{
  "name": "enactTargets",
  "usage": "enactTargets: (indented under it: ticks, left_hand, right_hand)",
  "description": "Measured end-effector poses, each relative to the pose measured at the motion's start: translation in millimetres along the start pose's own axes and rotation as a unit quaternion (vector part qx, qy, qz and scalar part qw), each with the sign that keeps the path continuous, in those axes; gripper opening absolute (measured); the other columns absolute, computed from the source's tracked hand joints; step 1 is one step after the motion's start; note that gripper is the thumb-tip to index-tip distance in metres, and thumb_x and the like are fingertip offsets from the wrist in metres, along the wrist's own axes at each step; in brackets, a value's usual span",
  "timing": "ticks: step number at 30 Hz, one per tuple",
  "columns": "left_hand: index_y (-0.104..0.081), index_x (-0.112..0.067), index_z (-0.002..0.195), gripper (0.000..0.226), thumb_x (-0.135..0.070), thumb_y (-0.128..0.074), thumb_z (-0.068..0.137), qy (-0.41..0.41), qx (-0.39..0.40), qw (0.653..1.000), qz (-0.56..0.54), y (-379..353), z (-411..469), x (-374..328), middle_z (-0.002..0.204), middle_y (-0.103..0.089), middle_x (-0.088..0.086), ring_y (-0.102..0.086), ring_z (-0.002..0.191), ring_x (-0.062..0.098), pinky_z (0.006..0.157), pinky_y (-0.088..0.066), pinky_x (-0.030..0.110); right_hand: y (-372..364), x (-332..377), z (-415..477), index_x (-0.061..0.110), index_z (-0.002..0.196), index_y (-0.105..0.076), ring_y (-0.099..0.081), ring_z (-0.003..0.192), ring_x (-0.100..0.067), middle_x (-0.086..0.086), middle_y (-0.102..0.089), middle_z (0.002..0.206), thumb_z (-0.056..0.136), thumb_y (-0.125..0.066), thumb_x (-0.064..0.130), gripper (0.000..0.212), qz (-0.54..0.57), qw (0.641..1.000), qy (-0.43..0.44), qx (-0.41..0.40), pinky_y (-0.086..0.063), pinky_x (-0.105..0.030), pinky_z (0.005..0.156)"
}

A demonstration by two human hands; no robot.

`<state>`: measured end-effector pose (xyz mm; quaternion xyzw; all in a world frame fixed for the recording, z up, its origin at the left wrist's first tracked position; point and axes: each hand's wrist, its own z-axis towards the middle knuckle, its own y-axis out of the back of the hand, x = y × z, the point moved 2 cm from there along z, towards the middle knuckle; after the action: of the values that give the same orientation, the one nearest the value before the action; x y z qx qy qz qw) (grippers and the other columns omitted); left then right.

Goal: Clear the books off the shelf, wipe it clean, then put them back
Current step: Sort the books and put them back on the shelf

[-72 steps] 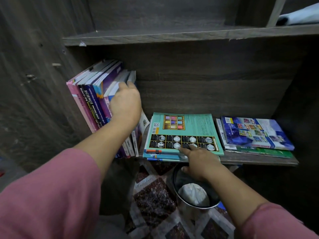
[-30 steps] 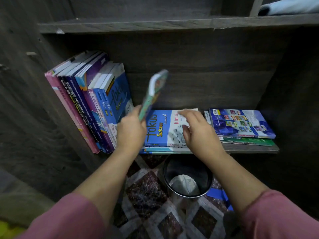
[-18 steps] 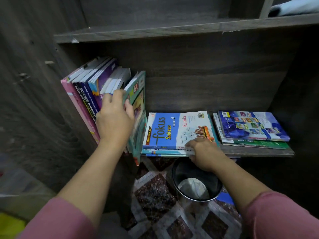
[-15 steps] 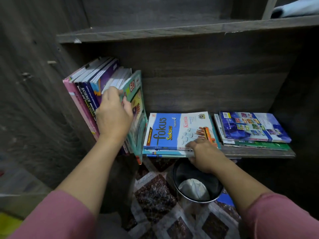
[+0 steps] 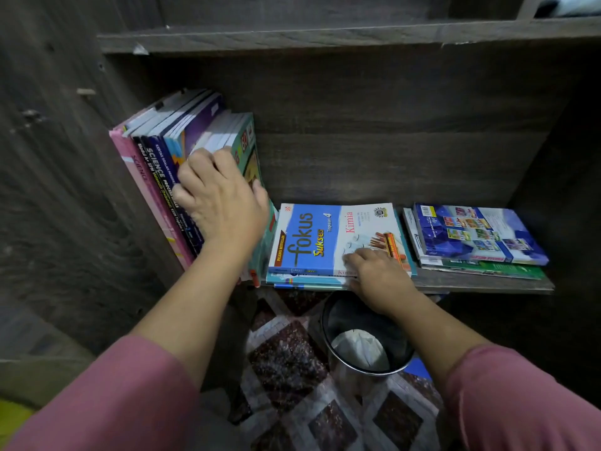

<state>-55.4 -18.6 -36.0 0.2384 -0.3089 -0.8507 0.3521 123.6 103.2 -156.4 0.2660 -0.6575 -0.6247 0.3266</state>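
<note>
Several books stand leaning in a row point(image 5: 156, 164) at the left end of the dark wooden shelf point(image 5: 471, 283). A teal book point(image 5: 250, 148) is the rightmost of them. My left hand point(image 5: 221, 206) is on the spines, fingers bent over the page edges and thumb on the teal cover, holding that book against the row. A blue "Fokus Sukses" book point(image 5: 312, 236) lies flat on a small stack in the middle. My right hand point(image 5: 380, 275) grips its front right corner, fingers curled over the edge. A second flat stack topped by a dark blue book point(image 5: 471, 232) lies at the right.
A black bin point(image 5: 367, 340) with crumpled white paper stands on the patterned floor point(image 5: 286, 366) right under the shelf's front edge. Another shelf board point(image 5: 325, 35) runs overhead. A wooden side panel point(image 5: 65, 190) closes the left.
The teal book was lifted off the middle stack, passed to my left hand and stood upright at the end of the row. My right hand returned to the front edge of the Fokus book.
</note>
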Motion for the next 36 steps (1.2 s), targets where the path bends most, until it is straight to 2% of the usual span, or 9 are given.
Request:
enactTargets:
  ticks: [3,7,12,19,21,24,27,32,36]
  left_hand:
    - [-0.037,-0.015,0.133,0.068,-0.037,-0.068,0.076,-0.061,-0.014,0.997,-0.035,2,-23,-7,0.136,-0.038,0.016,-0.035,0.121,0.039,0.092,-0.033,0.053]
    - [-0.053,-0.019,0.121,0.058,-0.039,-0.071,0.070,-0.203,0.053,0.977,-0.044,-7,-50,-14,0.126,-0.044,0.010,-0.035,0.110,0.030,0.083,-0.034,0.044]
    - [-0.038,-0.018,0.134,0.061,-0.040,-0.062,0.083,-0.201,0.201,0.959,-0.020,-26,-54,-9,0.126,-0.042,0.007,-0.040,0.112,0.028,0.088,-0.036,0.041]
    - [-0.035,-0.010,0.136,0.064,-0.058,-0.040,0.095,-0.015,0.291,0.934,-0.205,-25,-49,-10,0.121,-0.054,0.015,-0.056,0.106,0.034,0.083,-0.045,0.038]
    - [-0.030,-0.014,0.141,0.082,-0.075,-0.032,0.086,0.137,0.324,0.883,-0.311,-24,-44,-17,0.118,-0.055,0.007,-0.062,0.096,0.027,0.084,-0.048,0.034]
    - [-0.033,-0.019,0.140,0.091,-0.083,-0.041,0.075,0.352,0.343,0.750,-0.444,-26,-32,-24,0.122,-0.058,0.006,-0.072,0.078,0.025,0.063,-0.061,0.038]
    - [-0.049,-0.008,0.127,0.069,-0.055,-0.070,0.080,0.394,0.413,0.692,-0.442,-28,-26,-23,0.112,-0.065,0.009,-0.070,0.084,0.023,0.049,-0.057,0.028]
    - [-0.058,-0.002,0.100,0.012,-0.011,-0.062,0.093,0.373,0.479,0.688,-0.398,-21,-22,-14,0.080,-0.065,0.009,-0.064,0.063,0.017,0.043,-0.055,0.026]
    - [-0.062,-0.012,0.086,0.004,-0.008,-0.062,0.087,0.274,0.380,0.797,-0.381,-4,-5,-19,0.092,-0.069,0.012,-0.068,0.074,0.028,0.066,-0.061,0.042]
  right_hand:
    - [-2,3,9,0.022,0.142,-0.037,-0.036,0.134,-0.027,-0.005,-0.039,0.146,0.093,-0.057,0.042,0.057,-0.025,0.999,0.023,-0.002,-0.029,-0.039,0.110]
    - [-2,-7,21,0.023,0.145,-0.034,-0.034,0.136,-0.029,-0.007,-0.036,0.148,0.088,-0.061,0.051,0.069,-0.024,0.999,0.018,0.024,-0.032,-0.041,0.109]
    - [2,-7,26,0.012,0.137,-0.039,-0.050,0.122,-0.032,-0.012,-0.050,0.133,0.099,-0.044,0.045,0.050,-0.070,0.997,0.038,0.016,-0.045,-0.040,0.091]
    - [23,-22,12,0.004,0.105,-0.055,-0.065,0.075,-0.039,-0.016,-0.068,0.094,0.101,-0.043,0.034,0.033,-0.039,0.983,0.049,-0.173,-0.039,-0.037,0.056]
    - [30,-18,2,0.004,0.084,-0.061,-0.058,0.044,-0.034,-0.011,-0.065,0.065,0.092,-0.047,0.036,0.035,-0.058,0.963,0.095,-0.245,-0.033,-0.030,0.036]
    - [28,-5,-11,0.008,0.077,-0.065,-0.053,0.035,-0.029,-0.004,-0.061,0.056,0.084,-0.042,0.038,0.039,-0.055,0.938,0.158,-0.303,-0.030,-0.024,0.030]
    - [21,5,-19,0.009,0.082,-0.069,-0.057,0.042,-0.026,-0.002,-0.064,0.060,0.085,-0.044,0.038,0.037,-0.042,0.929,0.185,-0.318,-0.034,-0.026,0.031]
    - [19,4,-27,0.009,0.089,-0.072,-0.061,0.047,-0.024,-0.003,-0.066,0.064,0.086,-0.052,0.034,0.033,-0.028,0.905,0.218,-0.364,-0.042,-0.028,0.033]
    - [29,9,-32,0.015,0.104,-0.068,-0.068,0.063,-0.022,0.000,-0.072,0.082,0.087,-0.048,0.045,0.040,0.010,0.926,0.202,-0.319,-0.048,-0.028,0.041]
